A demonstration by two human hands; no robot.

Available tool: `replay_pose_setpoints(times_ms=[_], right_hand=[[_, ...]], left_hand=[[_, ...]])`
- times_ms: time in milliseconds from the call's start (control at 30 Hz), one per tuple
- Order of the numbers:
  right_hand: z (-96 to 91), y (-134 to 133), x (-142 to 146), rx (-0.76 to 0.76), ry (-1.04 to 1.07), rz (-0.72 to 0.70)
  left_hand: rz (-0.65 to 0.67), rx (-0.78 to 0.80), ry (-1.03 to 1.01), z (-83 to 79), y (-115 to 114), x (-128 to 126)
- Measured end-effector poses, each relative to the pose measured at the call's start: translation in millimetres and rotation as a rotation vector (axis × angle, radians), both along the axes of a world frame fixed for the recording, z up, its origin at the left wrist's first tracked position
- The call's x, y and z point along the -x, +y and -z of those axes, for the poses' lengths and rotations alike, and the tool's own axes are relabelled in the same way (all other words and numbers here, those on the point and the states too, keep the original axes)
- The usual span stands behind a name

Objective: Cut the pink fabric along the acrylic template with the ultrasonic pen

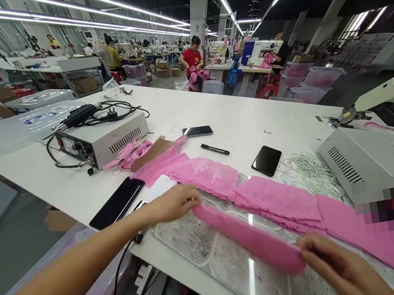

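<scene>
A narrow pink fabric strip (251, 238) stretches between my two hands above a clear plastic sheet (238, 263) on the table. My left hand (178, 203) pinches its far left end, and my right hand (336, 260) pinches the other end at lower right. Just behind the strip lies a long row of stacked pink lace fabric (277, 197), its scalloped edges towards me. Some of the fingers on both hands are hidden from this angle.
Beyond the fabric are a black marker (215, 149), a phone (267, 160) and another phone (198, 131). A grey box with a cabled handpiece (105, 137) stands at left. Pale green elastic cords (309, 172) lie beside a second grey box (382, 163) at right.
</scene>
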State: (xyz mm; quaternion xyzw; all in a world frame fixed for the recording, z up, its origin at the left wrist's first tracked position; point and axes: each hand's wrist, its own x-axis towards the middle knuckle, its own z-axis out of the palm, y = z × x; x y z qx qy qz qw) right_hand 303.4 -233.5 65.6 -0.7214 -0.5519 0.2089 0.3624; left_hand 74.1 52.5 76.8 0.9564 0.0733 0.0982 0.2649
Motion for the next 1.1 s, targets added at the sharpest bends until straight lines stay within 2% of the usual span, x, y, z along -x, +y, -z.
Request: replay_pose_setpoints(times_ms=[67, 100, 167, 267, 367, 467, 567, 667, 800, 900, 1000, 1100], right_hand=[[-20.6, 28, -16, 0.008, -0.011, 0.053], [-30.2, 45, -23, -0.046, -0.021, 0.119], [-47.0, 81, -34, -0.107, -0.067, 0.156], [-60.5, 131, -42, -0.294, -0.122, 0.197], [-50.6, 163, -38, -0.348, -0.144, 0.165], [-21.8, 172, -25, -0.287, -0.122, 0.062], [6.5, 159, -21, -0.214, -0.071, 0.032], [20.4, 128, -35, -0.172, -0.025, 0.147], [26.0, 84, -63, -0.099, 0.003, 0.307], [33.3, 67, -74, -0.056, 0.013, 0.337], [41.9, 63, -76, -0.051, 0.024, 0.323], [44.8, 63, -73, -0.069, 0.031, 0.288]], left_hand=[[-0.052, -0.013, -0.002, -12.5, 28, -20], [-0.084, -0.027, -0.010, -18.7, 43, -31], [-0.147, -0.064, -0.048, -30.9, 72, -47], [-0.221, -0.123, -0.135, -42.4, 106, -55], [-0.223, -0.170, -0.158, -36.3, 123, -41], [-0.146, -0.208, -0.093, -16.1, 126, -20], [-0.109, -0.241, -0.064, 1.0, 117, -9], [-0.085, -0.257, -0.086, 7.1, 88, -21], [0.086, -0.239, -0.059, 14.1, 29, -74], [0.170, -0.226, -0.033, 24.5, -4, -122], [0.192, -0.195, -0.024, 29.7, -13, -155], [0.201, -0.145, -0.032, 25.2, -8, -167]])
